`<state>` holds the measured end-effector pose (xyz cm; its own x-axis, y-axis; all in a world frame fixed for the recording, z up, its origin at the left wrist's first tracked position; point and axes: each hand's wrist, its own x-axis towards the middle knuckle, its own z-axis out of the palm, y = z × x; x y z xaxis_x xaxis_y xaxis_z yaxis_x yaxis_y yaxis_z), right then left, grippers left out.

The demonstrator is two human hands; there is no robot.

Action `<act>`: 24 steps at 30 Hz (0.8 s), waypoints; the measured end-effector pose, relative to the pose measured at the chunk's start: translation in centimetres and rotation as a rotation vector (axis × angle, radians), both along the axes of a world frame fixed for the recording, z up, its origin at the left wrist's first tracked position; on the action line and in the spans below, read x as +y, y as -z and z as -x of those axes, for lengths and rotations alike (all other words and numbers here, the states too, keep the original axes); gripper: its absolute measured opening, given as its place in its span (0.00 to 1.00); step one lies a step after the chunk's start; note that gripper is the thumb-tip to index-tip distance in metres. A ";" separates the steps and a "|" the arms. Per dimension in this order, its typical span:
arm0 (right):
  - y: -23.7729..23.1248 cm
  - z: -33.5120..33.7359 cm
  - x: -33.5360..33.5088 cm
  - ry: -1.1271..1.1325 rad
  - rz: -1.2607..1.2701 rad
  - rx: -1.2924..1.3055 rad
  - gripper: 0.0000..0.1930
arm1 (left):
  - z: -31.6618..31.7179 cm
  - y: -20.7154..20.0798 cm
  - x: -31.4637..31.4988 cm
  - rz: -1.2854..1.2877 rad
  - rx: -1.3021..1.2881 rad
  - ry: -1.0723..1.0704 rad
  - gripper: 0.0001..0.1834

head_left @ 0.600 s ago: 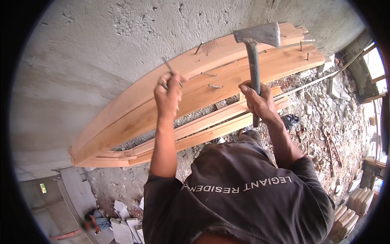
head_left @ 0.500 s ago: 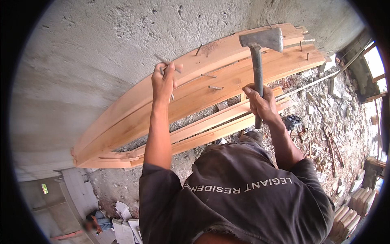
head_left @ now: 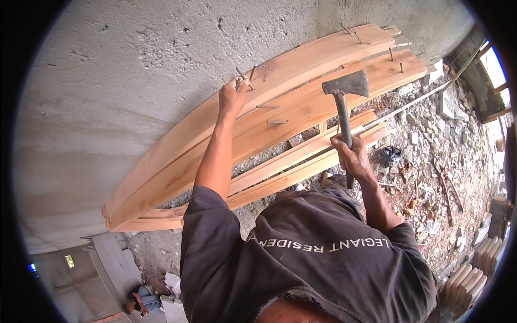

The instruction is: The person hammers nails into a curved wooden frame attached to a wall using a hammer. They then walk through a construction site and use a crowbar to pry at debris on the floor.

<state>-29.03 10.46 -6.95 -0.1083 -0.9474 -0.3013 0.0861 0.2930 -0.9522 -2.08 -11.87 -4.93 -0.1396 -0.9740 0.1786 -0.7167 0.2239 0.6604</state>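
My left hand point(head_left: 233, 98) is closed around several nails point(head_left: 242, 73) that stick out past its fingertips. It rests at the upper wooden plank point(head_left: 315, 54), right beside a nail point(head_left: 253, 71) standing in the wood. My right hand point(head_left: 354, 157) grips a hatchet point(head_left: 344, 102) by its dark handle, the metal head up and in front of the lower plank point(head_left: 301, 105). On that lower plank lie two loose nails point(head_left: 277, 122). More upright nails point(head_left: 391, 54) stand near the planks' right ends.
A rough concrete wall point(head_left: 118, 97) runs behind the planks. Narrower wooden strips point(head_left: 301, 161) lie nearer to me. Broken rubble point(head_left: 425, 145) covers the ground at right, with a dark crumpled bag point(head_left: 390, 155). Stacked pale slabs point(head_left: 463, 288) stand at lower right.
My left hand has shifted right along the upper plank, closer to the standing nail, still with nails in it. The hatchet in my right hand has come down toward me.
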 end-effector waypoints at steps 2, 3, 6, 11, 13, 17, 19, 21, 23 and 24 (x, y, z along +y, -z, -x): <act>0.2 0.2 0.0 0.008 -0.016 0.012 0.17 | 0.2 -0.1 0.1 0.006 0.005 0.003 0.14; 0.2 0.2 -0.1 0.004 -0.014 0.007 0.17 | 0.2 -0.1 0.2 0.020 0.015 0.015 0.14; 0.2 0.2 -0.4 -0.016 -0.008 -0.002 0.17 | 0.4 -0.5 0.2 -0.004 -0.018 0.048 0.15; -0.1 -0.2 -1.0 -0.075 -0.001 0.029 0.17 | 0.7 -0.5 -0.2 0.031 -0.105 0.073 0.16; -0.7 -0.3 -1.1 -0.122 -0.019 0.029 0.18 | 0.1 -0.4 -0.4 -0.001 -0.123 0.084 0.16; -0.9 -0.4 -1.3 -0.161 0.006 0.055 0.20 | 0.1 -0.3 -0.6 0.059 -0.190 0.148 0.16; -0.7 -0.2 -1.4 -0.183 -0.005 0.071 0.20 | 0.2 -0.7 -0.5 0.037 -0.230 0.157 0.16; -0.7 0.2 -1.8 -0.217 -0.062 0.088 0.20 | 0.4 -1.1 -0.4 0.049 -0.222 0.207 0.14; -1.5 0.2 -2.3 -0.197 -0.024 0.040 0.20 | 0.3 -1.0 -0.5 0.103 -0.254 0.253 0.13; -2.3 0.1 -2.6 -0.187 -0.005 0.016 0.20 | 0.1 -0.8 -0.7 0.150 -0.290 0.275 0.13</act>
